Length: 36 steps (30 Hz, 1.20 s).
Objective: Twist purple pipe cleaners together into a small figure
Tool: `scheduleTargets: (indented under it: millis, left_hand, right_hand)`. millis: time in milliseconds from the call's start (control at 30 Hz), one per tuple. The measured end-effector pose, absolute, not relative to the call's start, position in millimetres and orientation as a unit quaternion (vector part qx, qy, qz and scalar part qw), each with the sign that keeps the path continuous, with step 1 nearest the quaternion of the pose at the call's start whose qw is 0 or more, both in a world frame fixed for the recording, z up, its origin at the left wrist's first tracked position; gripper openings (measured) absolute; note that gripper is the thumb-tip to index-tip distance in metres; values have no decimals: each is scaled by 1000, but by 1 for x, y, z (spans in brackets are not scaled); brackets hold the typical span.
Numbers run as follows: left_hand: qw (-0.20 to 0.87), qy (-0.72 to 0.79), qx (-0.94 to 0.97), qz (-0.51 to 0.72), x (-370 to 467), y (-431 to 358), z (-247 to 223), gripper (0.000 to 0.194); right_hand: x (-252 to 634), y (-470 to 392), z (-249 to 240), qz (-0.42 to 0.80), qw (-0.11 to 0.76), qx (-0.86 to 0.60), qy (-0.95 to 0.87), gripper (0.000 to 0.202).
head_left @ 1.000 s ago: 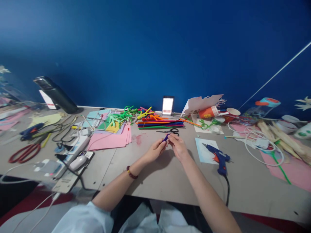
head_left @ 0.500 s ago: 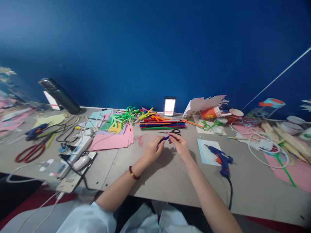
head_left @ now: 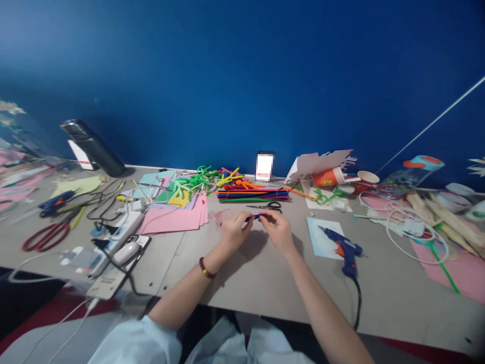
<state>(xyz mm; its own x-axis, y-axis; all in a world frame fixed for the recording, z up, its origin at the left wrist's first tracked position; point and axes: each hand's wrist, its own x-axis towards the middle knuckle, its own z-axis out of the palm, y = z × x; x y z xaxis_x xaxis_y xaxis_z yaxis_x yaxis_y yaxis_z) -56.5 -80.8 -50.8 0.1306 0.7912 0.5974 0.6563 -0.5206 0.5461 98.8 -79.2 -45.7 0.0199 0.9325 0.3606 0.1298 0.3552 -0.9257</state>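
Observation:
Over the middle of the table, my left hand (head_left: 235, 231) pinches one end of a short purple-blue strip (head_left: 256, 216), which looks like a pipe cleaner. My right hand (head_left: 278, 230) holds the strip's other end, its fingers closed. Just beyond my hands lie small black-handled scissors (head_left: 273, 206). Behind them is a bundle of coloured pipe cleaners (head_left: 252, 195), and a heap of bent green ones (head_left: 195, 180) sits to its left.
A blue glue gun (head_left: 346, 247) rests on light paper at the right, its cord running to the front edge. Pink paper (head_left: 174, 220), a power strip (head_left: 119, 240), a phone with a mouse and red scissors (head_left: 47, 236) lie left. A phone (head_left: 264, 167) stands against the wall.
My left hand has shifted slightly left and my right hand has lowered a little. The strip between them lies more level, and the right fingers have bent closer around it.

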Motion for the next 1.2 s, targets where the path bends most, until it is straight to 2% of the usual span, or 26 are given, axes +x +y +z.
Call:
scheduleTargets:
  millis: [133,233,500,800,1200]
  left_hand:
    - [55,486,776,397,-58,-82,-49,20]
    - [52,478,794,372,-59,-84,-45,22]
    - [41,486,800,350,-59,-83,-44,24]
    - [117,487,773,390,-55,-85,-43,23]
    - [63,489,780,386,-56,-86,-46,23]
  right_hand:
    - [100,-80,-46,218,552,-446,-671,16]
    - [100,-81,-46,185,545,-442,-688,18]
    - [97,-83,-42,219,554,-438,-674,13]
    - [99,-83,-38,226,570,-457,-645,12]
    - [96,-82,-38,299,569,-431,-633,11]
